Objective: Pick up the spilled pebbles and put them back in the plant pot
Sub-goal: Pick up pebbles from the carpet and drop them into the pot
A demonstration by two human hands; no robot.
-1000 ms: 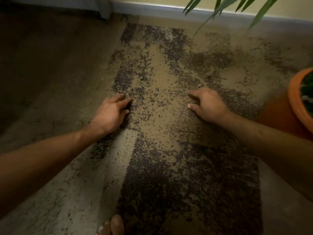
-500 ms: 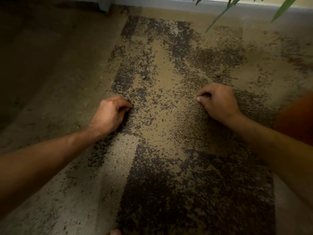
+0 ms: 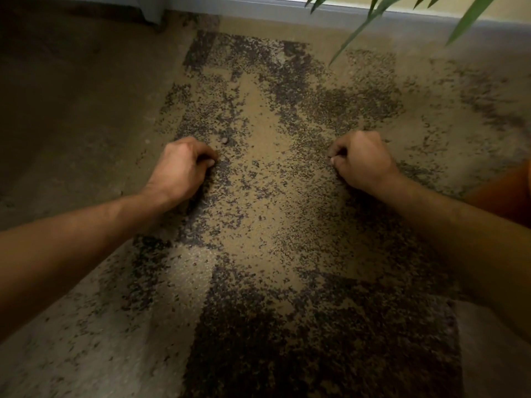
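Observation:
My left hand [image 3: 181, 168] rests on the patterned carpet, its fingers curled shut with the tips pinched under the palm. My right hand [image 3: 360, 160] is curled the same way, thumb against the fingertips. What each fist encloses is hidden. One small grey pebble [image 3: 224, 140] lies loose on the carpet just beyond my left hand's fingertips. Only a slice of the orange plant pot [image 3: 511, 193] shows, at the right edge behind my right forearm.
Green leaves [image 3: 370, 12] of the plant hang in at the top right. A grey skirting board [image 3: 258, 7] runs along the far wall. The carpet [image 3: 258, 254] is tan with dark speckled patches that make small pebbles hard to spot.
Both hands went from flat, reaching fingers to closed fists over pebbles that lay at their fingertips. The view shifted left, so less of the pot shows.

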